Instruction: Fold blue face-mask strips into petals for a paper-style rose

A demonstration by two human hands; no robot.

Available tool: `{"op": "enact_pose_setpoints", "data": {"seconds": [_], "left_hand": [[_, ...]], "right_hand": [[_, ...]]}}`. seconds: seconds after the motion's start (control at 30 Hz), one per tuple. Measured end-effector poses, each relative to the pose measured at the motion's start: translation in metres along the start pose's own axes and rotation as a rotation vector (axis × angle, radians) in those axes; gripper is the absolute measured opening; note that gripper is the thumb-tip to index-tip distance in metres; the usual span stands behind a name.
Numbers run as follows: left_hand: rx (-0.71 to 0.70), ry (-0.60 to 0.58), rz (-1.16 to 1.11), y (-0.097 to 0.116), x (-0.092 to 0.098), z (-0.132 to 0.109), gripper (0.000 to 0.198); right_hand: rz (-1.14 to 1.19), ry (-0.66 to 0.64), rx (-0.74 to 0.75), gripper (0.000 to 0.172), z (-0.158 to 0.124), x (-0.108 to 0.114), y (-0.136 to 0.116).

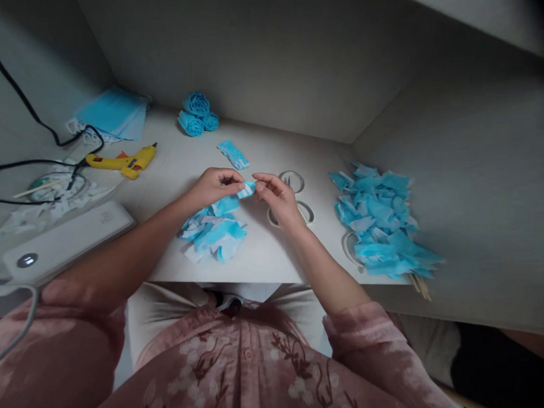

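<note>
Fingers (233, 179) above white desk (274, 257), grey walls (294, 60).

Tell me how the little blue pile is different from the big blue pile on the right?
The little pile is smaller and has many white scraps mixed in; the big pile is nearly all blue. The little pile lies just under the left hand; the big pile lies well away from it, with wooden sticks poking out at its near end. Both are loose cut scraps on the white table.

- I'm at a craft nook: a white table (265, 255) boxed in by grey walls (294, 60).
- A glue gun (124, 162), scissors (303, 184) and blue scrap piles (380, 224) lie on it.
</note>
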State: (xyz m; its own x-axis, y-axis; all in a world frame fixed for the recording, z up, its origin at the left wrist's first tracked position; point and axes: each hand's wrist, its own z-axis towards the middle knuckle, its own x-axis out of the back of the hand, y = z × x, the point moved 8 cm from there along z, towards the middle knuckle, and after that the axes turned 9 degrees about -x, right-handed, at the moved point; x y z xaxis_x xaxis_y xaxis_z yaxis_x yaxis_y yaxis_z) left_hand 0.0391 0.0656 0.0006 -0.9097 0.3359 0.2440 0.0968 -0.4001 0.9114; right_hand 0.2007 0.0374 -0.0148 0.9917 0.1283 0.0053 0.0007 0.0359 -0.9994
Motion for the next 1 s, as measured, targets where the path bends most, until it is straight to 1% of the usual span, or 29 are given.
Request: {"op": "enact_pose_setpoints", "data": {"seconds": [0.1,0.17,0.23,0.3,0.37,0.43,0.53,0.63,0.7,0.77,0.83,0.87,0.9,0.93,0.97,1.0], "left_hand": [[0.009,0.009,-0.042,-0.001,0.000,0.000,0.031],[-0.010,0.048,-0.087,0.001,0.004,0.000,0.034],[-0.051,0.125,-0.135,0.005,0.012,0.002,0.035],[-0.076,0.219,-0.180,0.006,0.022,0.003,0.033],[-0.062,0.296,-0.215,0.003,0.031,0.004,0.028],[-0.036,0.348,-0.231,-0.001,0.038,0.005,0.024],[-0.005,0.386,-0.240,-0.005,0.041,0.006,0.023],[0.010,0.397,-0.256,-0.008,0.041,0.007,0.022],[0.010,0.399,-0.262,-0.008,0.040,0.007,0.021],[0.009,0.403,-0.264,-0.008,0.039,0.007,0.021],[0.008,0.406,-0.270,-0.009,0.039,0.006,0.021],[0.008,0.406,-0.273,-0.010,0.039,0.007,0.020],[0.010,0.405,-0.276,-0.011,0.039,0.007,0.020],[0.013,0.404,-0.277,-0.012,0.039,0.007,0.020],[0.021,0.405,-0.277,-0.013,0.038,0.007,0.020],[0.031,0.405,-0.275,-0.014,0.038,0.007,0.020]], "right_hand": [[0.005,-0.028,0.022,0.049,0.002,-0.002,0.001],[0.017,0.002,0.028,0.045,0.006,0.005,0.003],[0.029,0.062,0.021,0.041,0.011,0.016,0.004],[0.028,0.133,-0.007,0.035,0.017,0.029,0.006],[0.018,0.176,-0.042,0.029,0.022,0.039,0.008],[0.002,0.192,-0.070,0.023,0.026,0.043,0.008],[-0.034,0.198,-0.096,0.017,0.031,0.045,0.009],[-0.095,0.181,-0.102,0.020,0.038,0.045,0.010],[-0.170,0.174,-0.089,0.024,0.047,0.047,0.010],[-0.287,0.210,-0.050,0.026,0.058,0.052,0.007],[-0.443,0.298,0.055,0.028,0.067,0.057,-0.002],[-0.542,0.330,0.118,0.030,0.070,0.056,-0.007],[-0.651,0.349,0.175,0.032,0.071,0.052,-0.012],[-0.760,0.339,0.212,0.035,0.071,0.044,-0.013],[-0.859,0.303,0.225,0.037,0.071,0.035,-0.012],[-0.941,0.236,0.218,0.038,0.070,0.025,-0.008]]}}
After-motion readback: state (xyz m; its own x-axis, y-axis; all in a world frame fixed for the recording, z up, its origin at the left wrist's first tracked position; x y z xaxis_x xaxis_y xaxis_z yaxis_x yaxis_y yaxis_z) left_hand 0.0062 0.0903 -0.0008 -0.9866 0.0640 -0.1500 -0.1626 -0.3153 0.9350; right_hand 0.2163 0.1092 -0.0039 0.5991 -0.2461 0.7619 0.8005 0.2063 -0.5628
